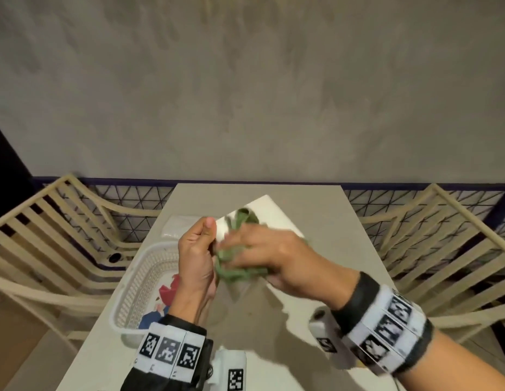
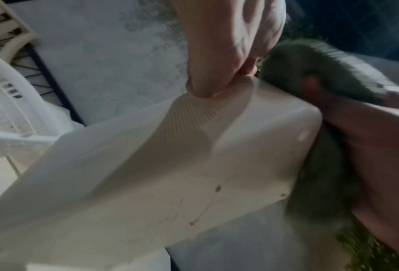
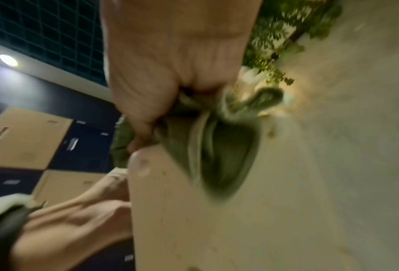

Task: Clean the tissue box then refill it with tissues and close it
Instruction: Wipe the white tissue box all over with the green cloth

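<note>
A white plastic tissue box (image 1: pixel 269 211) is held tilted above the table, with small brown spots on its side (image 2: pixel 194 183). My left hand (image 1: pixel 196 249) grips its near left edge, thumb up; in the left wrist view the fingers (image 2: pixel 208 86) pinch the ribbed rim. My right hand (image 1: pixel 269 253) clutches a crumpled green cloth (image 1: pixel 235 270) and presses it against the box. In the right wrist view the cloth (image 3: pixel 219 150) bunches under the palm against the box (image 3: pixel 194 220). The right hand is blurred with motion. A clear pack of tissues (image 1: pixel 176 225) lies behind the left hand.
A white slatted basket (image 1: pixel 133 294) with a red and blue item inside stands on the table's left side. Cream slatted chairs (image 1: pixel 48 235) flank the grey table (image 1: pixel 344 266) on both sides. A grey wall rises behind.
</note>
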`<state>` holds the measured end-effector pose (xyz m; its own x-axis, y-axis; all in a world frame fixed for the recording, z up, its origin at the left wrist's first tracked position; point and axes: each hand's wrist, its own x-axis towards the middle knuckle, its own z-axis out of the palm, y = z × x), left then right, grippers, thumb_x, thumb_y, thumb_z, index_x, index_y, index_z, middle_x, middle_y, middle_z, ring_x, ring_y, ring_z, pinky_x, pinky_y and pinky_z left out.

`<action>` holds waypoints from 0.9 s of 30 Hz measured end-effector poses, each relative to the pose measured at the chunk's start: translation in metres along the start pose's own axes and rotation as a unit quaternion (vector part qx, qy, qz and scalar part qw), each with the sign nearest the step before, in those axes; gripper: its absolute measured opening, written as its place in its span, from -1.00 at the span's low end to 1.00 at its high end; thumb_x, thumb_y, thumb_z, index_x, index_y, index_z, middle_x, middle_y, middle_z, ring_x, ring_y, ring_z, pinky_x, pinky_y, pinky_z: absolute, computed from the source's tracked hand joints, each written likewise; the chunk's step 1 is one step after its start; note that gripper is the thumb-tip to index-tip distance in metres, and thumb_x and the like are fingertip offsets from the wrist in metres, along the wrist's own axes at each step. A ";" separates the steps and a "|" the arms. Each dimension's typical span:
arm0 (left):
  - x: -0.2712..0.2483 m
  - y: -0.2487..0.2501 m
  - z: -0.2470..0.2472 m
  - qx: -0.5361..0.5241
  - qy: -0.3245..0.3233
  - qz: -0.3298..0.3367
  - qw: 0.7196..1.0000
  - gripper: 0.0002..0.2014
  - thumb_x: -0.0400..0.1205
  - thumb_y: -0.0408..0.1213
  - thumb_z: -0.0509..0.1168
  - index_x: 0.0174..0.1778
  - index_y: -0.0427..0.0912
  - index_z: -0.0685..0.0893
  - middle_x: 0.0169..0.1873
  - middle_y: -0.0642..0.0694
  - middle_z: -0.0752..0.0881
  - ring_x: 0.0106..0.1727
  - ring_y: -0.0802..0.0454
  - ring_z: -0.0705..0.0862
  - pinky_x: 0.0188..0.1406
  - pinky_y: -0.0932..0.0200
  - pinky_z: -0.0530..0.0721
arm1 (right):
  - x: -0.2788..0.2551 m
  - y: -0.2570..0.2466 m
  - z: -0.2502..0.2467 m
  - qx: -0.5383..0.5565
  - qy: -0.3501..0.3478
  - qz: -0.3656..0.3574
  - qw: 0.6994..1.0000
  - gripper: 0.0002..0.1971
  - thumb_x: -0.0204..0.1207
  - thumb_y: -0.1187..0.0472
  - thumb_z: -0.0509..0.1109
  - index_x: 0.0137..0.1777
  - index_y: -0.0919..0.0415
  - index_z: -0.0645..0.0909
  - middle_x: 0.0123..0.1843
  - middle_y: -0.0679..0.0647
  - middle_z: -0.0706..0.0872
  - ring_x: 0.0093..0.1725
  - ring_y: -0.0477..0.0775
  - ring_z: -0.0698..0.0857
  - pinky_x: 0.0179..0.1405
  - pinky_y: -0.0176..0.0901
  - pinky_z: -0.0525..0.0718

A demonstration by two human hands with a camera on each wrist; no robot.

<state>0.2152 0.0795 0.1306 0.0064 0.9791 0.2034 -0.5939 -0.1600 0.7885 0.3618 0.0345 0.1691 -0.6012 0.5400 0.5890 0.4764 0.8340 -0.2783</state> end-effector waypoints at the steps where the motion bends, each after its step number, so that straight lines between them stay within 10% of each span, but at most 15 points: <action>1: 0.001 0.001 -0.003 0.001 0.009 0.004 1.000 -0.77 0.52 -0.26 0.28 -0.48 -0.15 0.62 -0.50 -0.09 0.58 -0.43 0.11 0.55 -0.35 0.24 0.59 | -0.011 0.001 -0.006 0.007 -0.036 -0.029 0.999 -0.81 0.51 0.35 0.35 0.03 0.34 0.77 0.19 0.22 0.74 0.25 0.18 0.66 0.35 -0.04 0.55; 7: -0.004 -0.003 0.001 0.026 0.004 0.005 1.000 -0.78 0.48 -0.24 0.25 -0.49 -0.17 0.60 -0.51 -0.07 0.58 -0.40 0.09 0.52 -0.31 0.22 0.58 | -0.001 0.015 -0.012 0.008 0.036 0.061 0.997 -0.77 0.44 0.21 0.45 0.04 0.31 0.76 0.18 0.19 0.75 0.21 0.07 0.68 0.32 -0.08 0.57; 11: -0.002 0.001 -0.005 0.055 0.004 0.021 0.998 -0.69 0.52 -0.25 0.32 -0.59 -0.09 0.60 -0.60 0.05 0.55 -0.45 0.15 0.49 -0.35 0.18 0.47 | -0.024 0.028 -0.021 0.039 -0.010 0.050 0.998 -0.61 0.23 0.65 0.49 0.03 0.31 0.77 0.20 0.17 0.74 0.27 0.07 0.66 0.37 -0.04 0.55; 14: -0.003 -0.003 0.000 0.124 -0.019 0.036 0.991 -0.72 0.50 -0.15 0.33 -0.55 -0.06 0.58 -0.50 -0.11 0.50 -0.34 -0.02 0.39 -0.30 0.07 0.34 | -0.008 0.030 -0.021 -0.005 0.089 0.156 0.984 -0.71 0.28 0.32 0.53 0.04 0.23 0.77 0.17 0.11 0.77 0.16 0.04 0.72 0.21 -0.01 0.63; 17: -0.004 -0.003 0.002 0.095 -0.007 0.040 0.995 -0.76 0.51 -0.13 0.30 -0.44 -0.12 0.68 -0.33 -0.25 0.54 -0.21 -0.13 0.44 -0.19 -0.01 0.44 | 0.003 0.012 -0.004 0.026 0.085 0.114 0.990 -0.74 0.34 0.30 0.51 0.05 0.25 0.77 0.17 0.13 0.76 0.18 0.03 0.70 0.27 -0.15 0.60; 27: -0.020 -0.015 0.005 0.184 -0.013 0.094 0.978 -0.70 0.49 0.00 0.25 -0.54 -0.01 0.55 -0.55 0.10 0.47 -0.39 0.08 0.37 -0.36 0.12 0.30 | -0.002 0.023 0.001 0.037 0.178 0.235 0.955 -0.71 0.35 0.48 0.49 0.06 0.23 0.77 0.15 0.07 0.77 0.16 -0.01 0.70 0.28 -0.16 0.58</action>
<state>0.2280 0.0614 0.1180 -0.0527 0.9250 0.3764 -0.2564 -0.3768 0.8901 0.3731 0.0527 0.1609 -0.0695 0.7948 0.6028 0.5855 0.5218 -0.6205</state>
